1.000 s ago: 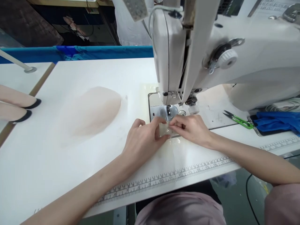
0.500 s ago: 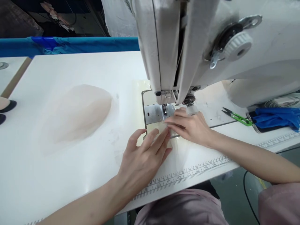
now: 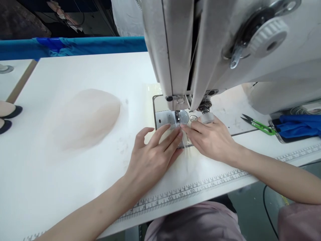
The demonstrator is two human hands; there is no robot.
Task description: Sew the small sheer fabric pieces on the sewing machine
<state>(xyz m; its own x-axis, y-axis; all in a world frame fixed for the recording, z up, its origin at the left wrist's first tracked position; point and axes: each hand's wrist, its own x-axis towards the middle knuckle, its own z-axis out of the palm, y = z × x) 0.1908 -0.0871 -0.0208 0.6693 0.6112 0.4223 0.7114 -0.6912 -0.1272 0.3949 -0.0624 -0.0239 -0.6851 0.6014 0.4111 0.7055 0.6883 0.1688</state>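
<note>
A sewing machine (image 3: 173, 50) stands over its metal needle plate (image 3: 163, 117). A thin, see-through piece of fabric (image 3: 186, 152) runs from the presser foot (image 3: 177, 117) toward the table's front edge; its outline is hard to make out. My left hand (image 3: 154, 157) is just in front of the foot, its index and thumb side closed on the fabric while the outer fingers are spread and bent. My right hand (image 3: 213, 139) pinches the fabric close to the left fingertips. A whitish band (image 3: 207, 117) is wrapped around one right finger.
Sheer beige fabric (image 3: 90, 120) lies on the white table (image 3: 75, 187) at left. Green thread snips (image 3: 260, 127) lie at right beside a phone (image 3: 281, 136) with blue cloth (image 3: 298, 125) on it. A printed ruler (image 3: 180, 194) follows the front edge. Black-tipped beige pieces (image 3: 10, 112) show at far left.
My right hand has drawn back slightly to the right, uncovering more of the needle plate. My left fingertips have moved a little toward the presser foot. The view has shifted slightly.
</note>
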